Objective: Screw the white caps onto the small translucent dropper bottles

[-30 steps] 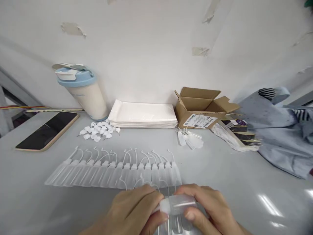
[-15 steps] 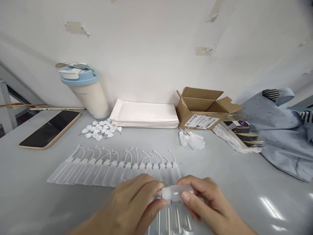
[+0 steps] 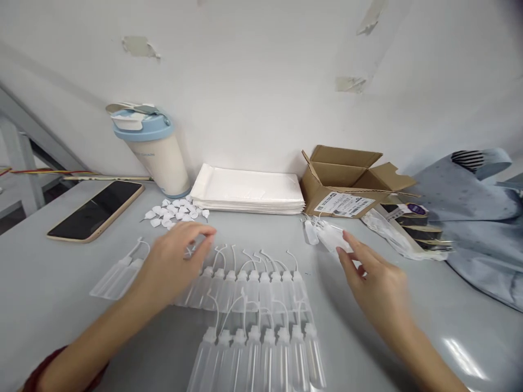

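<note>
My left hand (image 3: 175,258) is over the left part of the back row of translucent bottles (image 3: 241,288), thumb and fingers apart, nothing between them. On the right, my right hand (image 3: 373,277) has its thumb and index finger at the edge of a small pile of translucent bottles (image 3: 330,235); the fingertips are parted, and no bottle is clearly held. A front row of bottles (image 3: 253,356) with thin curved tubes lies nearest me. Behind my left hand are many small white caps (image 3: 167,213).
A phone (image 3: 98,209) and a blue-lidded tumbler (image 3: 157,155) are at the left. White envelopes (image 3: 251,190) are stacked by the wall. An open cardboard box (image 3: 347,190), a tray of packets (image 3: 417,228) and blue fabric (image 3: 478,218) stand at the right.
My hands have separated: the left moved back and left, the right moved to the bottle pile. The bottle held between them is out of my hands. The front row now shows fully.
</note>
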Tool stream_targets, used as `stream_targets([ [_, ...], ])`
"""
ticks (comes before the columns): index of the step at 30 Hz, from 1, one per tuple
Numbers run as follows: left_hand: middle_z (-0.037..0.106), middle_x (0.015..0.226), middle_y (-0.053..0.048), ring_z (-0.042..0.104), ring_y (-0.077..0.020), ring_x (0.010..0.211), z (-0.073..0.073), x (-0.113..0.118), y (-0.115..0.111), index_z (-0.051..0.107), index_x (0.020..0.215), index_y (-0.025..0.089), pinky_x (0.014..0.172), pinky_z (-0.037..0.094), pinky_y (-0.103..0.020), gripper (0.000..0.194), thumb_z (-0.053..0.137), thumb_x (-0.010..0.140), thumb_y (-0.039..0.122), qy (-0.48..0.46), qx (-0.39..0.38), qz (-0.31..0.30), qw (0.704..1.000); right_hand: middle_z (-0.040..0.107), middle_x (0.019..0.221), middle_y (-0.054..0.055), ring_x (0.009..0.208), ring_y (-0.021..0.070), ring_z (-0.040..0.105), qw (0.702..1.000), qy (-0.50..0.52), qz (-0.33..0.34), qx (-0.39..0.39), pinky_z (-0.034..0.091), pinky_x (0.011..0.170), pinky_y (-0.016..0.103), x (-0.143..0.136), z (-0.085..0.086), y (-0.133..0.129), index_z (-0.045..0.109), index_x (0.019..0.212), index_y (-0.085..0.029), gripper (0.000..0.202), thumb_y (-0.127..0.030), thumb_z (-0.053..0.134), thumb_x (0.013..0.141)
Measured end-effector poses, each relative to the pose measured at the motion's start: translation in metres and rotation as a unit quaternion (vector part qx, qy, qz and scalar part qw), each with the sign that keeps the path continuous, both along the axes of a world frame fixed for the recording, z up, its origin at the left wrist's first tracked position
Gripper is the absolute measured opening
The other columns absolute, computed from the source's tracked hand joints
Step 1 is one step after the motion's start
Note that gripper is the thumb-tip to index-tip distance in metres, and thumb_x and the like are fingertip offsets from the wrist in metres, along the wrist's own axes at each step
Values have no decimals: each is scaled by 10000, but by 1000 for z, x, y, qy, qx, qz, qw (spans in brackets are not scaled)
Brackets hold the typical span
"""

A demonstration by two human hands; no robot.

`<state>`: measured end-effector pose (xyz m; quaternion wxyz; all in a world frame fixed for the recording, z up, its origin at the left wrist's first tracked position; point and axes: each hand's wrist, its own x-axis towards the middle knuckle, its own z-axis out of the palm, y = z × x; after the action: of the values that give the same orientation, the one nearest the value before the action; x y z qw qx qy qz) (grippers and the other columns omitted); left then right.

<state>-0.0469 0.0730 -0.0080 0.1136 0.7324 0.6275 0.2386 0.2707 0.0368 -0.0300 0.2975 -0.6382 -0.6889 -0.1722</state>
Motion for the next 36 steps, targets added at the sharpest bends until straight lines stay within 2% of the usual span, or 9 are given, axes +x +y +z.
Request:
stream_targets([
  [5,701,1041,-116,607,-297,971,1,-43,28,665,970,149,856,466,-413,348,385,872,330,109,20,70,991,729,1107,153,471,173,659,998,-31,3,-53,540,482,325,-2,-6,-3,729,1014,-111,407,-299,370,973],
  [10,721,947,-91,626,-298,935,-10,-63,38,694,959,167,797,456,-367,388,369,904,372,192,-2,64,979,727,1048,121,547,168,668,998,-3,18,-52,510,469,297,-6,4,-9,702,999,-149,313,-285,422,963],
  [13,739,875,-65,649,-287,830,-17,-62,39,697,921,182,696,438,-336,407,360,924,410,216,-7,82,973,713,951,110,608,160,660,991,50,92,-87,506,499,271,-11,12,-15,678,982,-151,233,-235,463,951],
  [18,746,841,-54,671,-282,794,-23,-60,39,699,907,191,638,408,-303,355,414,905,401,231,-5,99,968,695,839,68,601,142,619,942,160,213,-203,485,494,249,-22,20,-22,662,929,-168,155,-193,509,919],
  [23,734,773,-13,681,-258,785,-21,-56,38,689,961,205,626,400,-274,359,402,911,415,232,-4,117,966,688,784,22,651,139,614,901,190,198,-337,458,538,229,-25,29,-23,674,873,-182,143,-179,534,900],
  [26,721,767,-13,678,-254,780,-13,-47,34,683,977,185,643,402,-275,397,373,923,427,226,-2,129,965,646,626,-3,554,130,570,878,149,176,-419,408,502,229,-23,40,-27,658,717,-178,257,-238,514,920],
  [29,712,788,-25,665,-255,775,0,-37,28,677,984,165,668,410,-287,415,354,932,420,208,-7,148,967,610,550,1,513,140,554,847,80,200,-486,380,487,241,-23,50,-39,644,622,-183,318,-306,547,899],
  [32,717,836,-30,656,-243,798,11,-33,22,665,1007,172,693,429,-287,373,396,922,417,192,-19,109,975,587,518,5,534,162,571,837,16,215,-503,380,511,256,-29,55,-49,591,541,-191,266,-235,612,803],
  [36,717,818,-34,664,-248,811,15,-31,20,671,971,173,696,447,-289,360,411,912,415,187,-16,98,977,526,468,-8,481,143,517,852,-12,207,-480,335,491,258,-36,53,-53,499,474,-196,301,-179,580,764],
])
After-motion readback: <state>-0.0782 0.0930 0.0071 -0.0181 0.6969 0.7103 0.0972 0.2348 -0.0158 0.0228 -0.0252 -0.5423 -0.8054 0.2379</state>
